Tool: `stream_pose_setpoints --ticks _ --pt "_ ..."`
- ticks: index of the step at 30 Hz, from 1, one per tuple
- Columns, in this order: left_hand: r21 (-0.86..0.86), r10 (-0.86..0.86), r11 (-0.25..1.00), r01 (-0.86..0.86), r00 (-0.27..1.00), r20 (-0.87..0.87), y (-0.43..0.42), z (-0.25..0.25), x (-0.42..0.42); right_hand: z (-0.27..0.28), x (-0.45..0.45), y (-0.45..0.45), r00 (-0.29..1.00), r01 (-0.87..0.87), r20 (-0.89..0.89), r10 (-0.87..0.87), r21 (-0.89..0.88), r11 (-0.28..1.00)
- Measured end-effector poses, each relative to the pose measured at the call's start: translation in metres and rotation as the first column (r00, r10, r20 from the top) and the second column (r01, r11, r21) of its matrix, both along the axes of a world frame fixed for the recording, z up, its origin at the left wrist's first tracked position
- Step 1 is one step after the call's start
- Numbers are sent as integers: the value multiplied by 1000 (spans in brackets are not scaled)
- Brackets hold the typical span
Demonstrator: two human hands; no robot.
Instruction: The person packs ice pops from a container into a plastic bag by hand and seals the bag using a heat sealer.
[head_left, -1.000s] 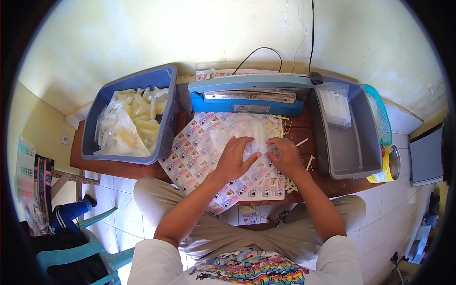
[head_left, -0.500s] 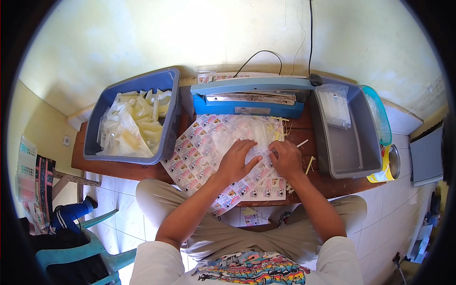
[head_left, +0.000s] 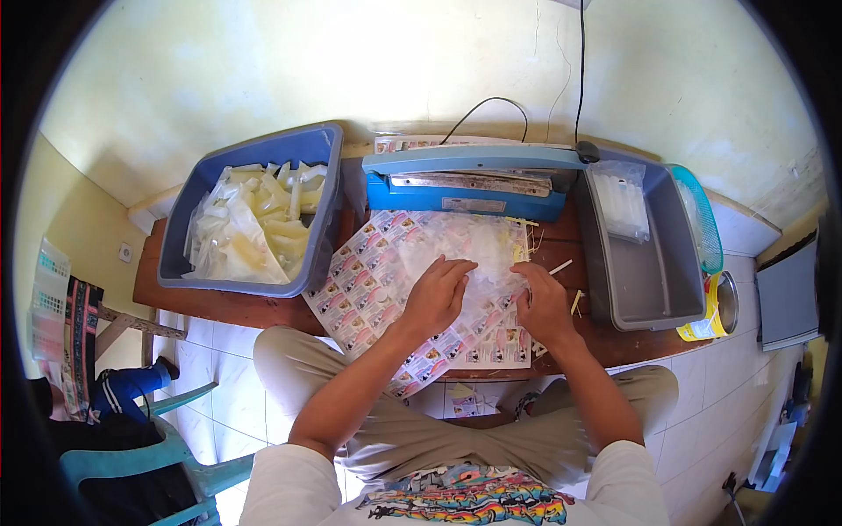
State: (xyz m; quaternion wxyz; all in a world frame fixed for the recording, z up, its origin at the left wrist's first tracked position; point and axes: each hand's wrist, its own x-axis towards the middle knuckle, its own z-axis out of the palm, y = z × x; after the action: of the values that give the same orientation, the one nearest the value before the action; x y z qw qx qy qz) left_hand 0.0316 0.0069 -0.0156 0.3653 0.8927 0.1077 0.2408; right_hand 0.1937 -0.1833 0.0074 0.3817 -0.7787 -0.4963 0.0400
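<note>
A loose pile of clear plastic bags (head_left: 487, 241) lies on printed label sheets (head_left: 355, 289) in front of me. My left hand (head_left: 439, 295) is at the pile's near left side, fingers drawn together with the thumb close under them, on a clear bag's edge. Across from it, my right hand (head_left: 542, 304) has its fingers bent in a pinch on the same bag's right side. The film between the hands is see-through, so its outline is hard to make out. Just behind the pile stands a blue impulse sealer (head_left: 465, 195), its arm raised.
At the left, a grey-blue tub (head_left: 320, 237) holds filled pale-yellow packets (head_left: 254, 223). A grey tub (head_left: 653, 289) at the right contains a bag of white sticks (head_left: 621, 206). Beyond it are a teal basket (head_left: 709, 223) and a yellow tin (head_left: 709, 326). Straw-like strips (head_left: 574, 302) lie on the bench.
My right hand has moved slightly right, away from the left hand. My left thumb has drawn in toward its fingers. The view has shifted a little.
</note>
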Motion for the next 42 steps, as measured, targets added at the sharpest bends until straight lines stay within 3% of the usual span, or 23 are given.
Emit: stream_pose_setpoints --ticks 4,7,13,15,20,25,26,29,37,40,42 --pt "-48 22 999 -22 1000 -9 4 7 -2 3 -1 -2 1000 6 16 -7 17 1000" --pt "-75 38 997 -34 998 41 2 18 -3 7 -1 1 987 -4 163 -9 74 997" --pt "-36 82 996 -76 974 213 6 38 -7 27 -5 1 995 -33 98 17 160 987" --pt "-58 111 993 -99 962 249 6 47 -10 32 -9 1 1000 21 -12 -19 146 989" --pt "-72 182 983 -167 926 331 21 75 -22 54 -26 23 995 -47 -77 62 178 983" --pt "-116 413 908 -402 815 406 67 98 -46 72 -50 77 976 -149 -120 183 250 957" --pt "-206 470 883 -422 800 374 76 99 -51 75 -54 91 965 -177 -138 223 289 941" --pt "-222 598 801 -556 731 328 102 105 -70 82 -72 142 939 -239 -151 308 355 904" --pt "-174 722 686 -707 630 286 192 117 -107 96 -122 292 870 -368 -125 477 479 797" --pt "-124 752 656 -744 631 191 244 96 -117 82 -123 360 872 -425 -51 488 417 803" --pt "-99 639 769 -631 759 126 279 83 -126 70 -124 404 876 -434 -34 481 379 817"
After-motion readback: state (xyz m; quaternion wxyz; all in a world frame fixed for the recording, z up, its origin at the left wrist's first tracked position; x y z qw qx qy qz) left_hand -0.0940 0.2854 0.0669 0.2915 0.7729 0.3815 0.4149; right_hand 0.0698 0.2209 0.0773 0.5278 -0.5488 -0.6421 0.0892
